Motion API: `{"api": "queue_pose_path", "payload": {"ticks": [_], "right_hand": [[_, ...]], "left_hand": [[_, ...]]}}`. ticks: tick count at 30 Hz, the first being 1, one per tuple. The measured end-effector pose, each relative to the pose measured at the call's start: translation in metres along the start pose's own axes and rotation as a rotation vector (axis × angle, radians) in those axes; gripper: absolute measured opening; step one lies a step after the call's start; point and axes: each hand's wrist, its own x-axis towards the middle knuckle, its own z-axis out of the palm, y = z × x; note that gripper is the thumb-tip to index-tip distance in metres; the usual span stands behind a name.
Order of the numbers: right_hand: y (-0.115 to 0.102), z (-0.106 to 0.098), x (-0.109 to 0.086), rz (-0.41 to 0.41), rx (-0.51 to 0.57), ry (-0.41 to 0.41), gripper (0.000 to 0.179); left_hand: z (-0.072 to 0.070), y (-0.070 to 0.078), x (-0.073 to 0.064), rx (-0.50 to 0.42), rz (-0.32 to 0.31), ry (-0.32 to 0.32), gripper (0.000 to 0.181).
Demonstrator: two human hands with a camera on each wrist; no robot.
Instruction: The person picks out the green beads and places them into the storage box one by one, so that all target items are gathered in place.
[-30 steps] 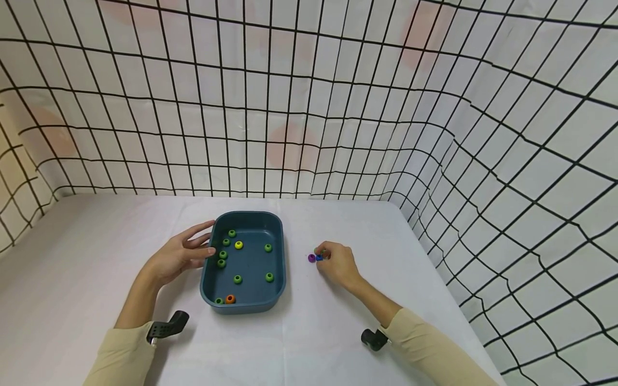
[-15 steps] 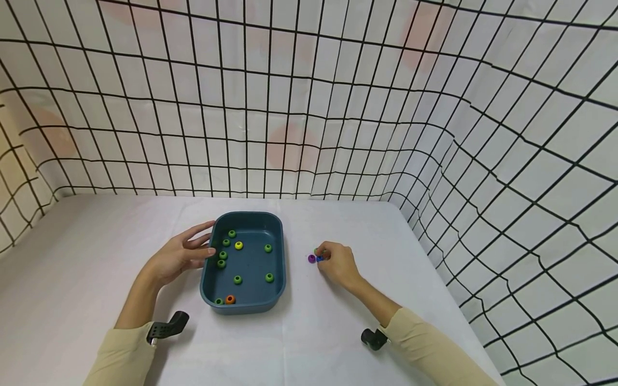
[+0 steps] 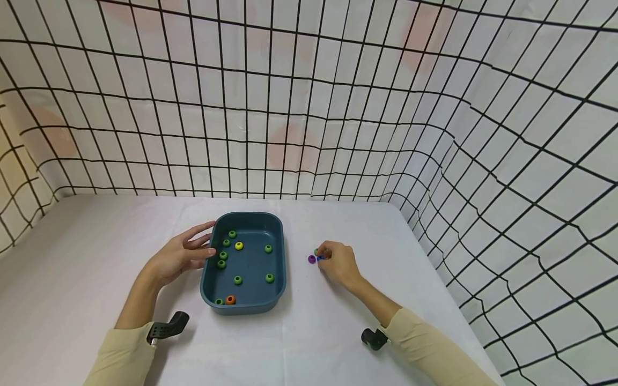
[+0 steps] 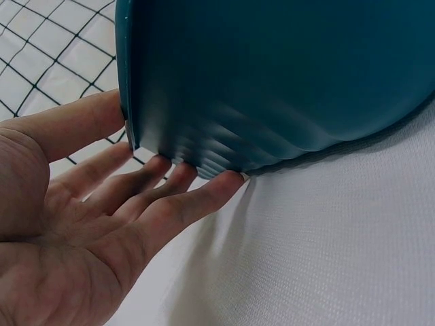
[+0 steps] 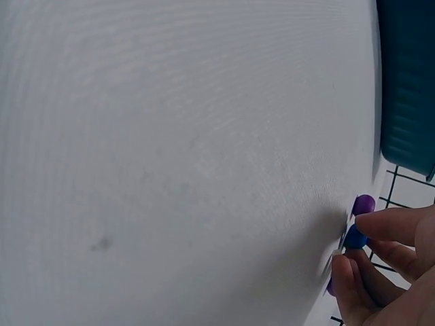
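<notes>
More of the green bead (image 3: 316, 251) peeked out than a second before, less of the blue bead (image 5: 355, 237) | right hand (image 3: 340, 265) hid most of the blue one from above | it pinched that bead low at the worktop (image 3: 309, 332), beside the purple bead (image 3: 311, 259) | left hand (image 3: 176, 256) spread wide, touching the tray (image 3: 253, 262)

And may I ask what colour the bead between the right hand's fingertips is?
The bead is blue; the right wrist view shows it best.

Right hand (image 3: 341, 266) partly hides blue bead (image 5: 355, 237); green bead (image 3: 316, 251) too, apparently.
</notes>
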Motion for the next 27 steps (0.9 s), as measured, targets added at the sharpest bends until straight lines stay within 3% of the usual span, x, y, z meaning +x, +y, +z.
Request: {"api": "queue_pose_path", "payload": {"ticks": [6,14,27], "right_hand": [[0.0,0.0,-0.001,0.005,-0.003,0.001,0.015],[-0.004,-0.004,0.003,-0.049,0.033,0.04,0.013],[-0.032,-0.008,0.011,-0.111,0.067,0.093,0.012]], "left_hand": [[0.0,-0.001,0.0,0.0,0.002,-0.003,0.086],[-0.001,-0.002,0.001,0.003,0.008,-0.013,0.086],[-0.001,-0.001,0.0,0.002,0.003,-0.01,0.086]]}}
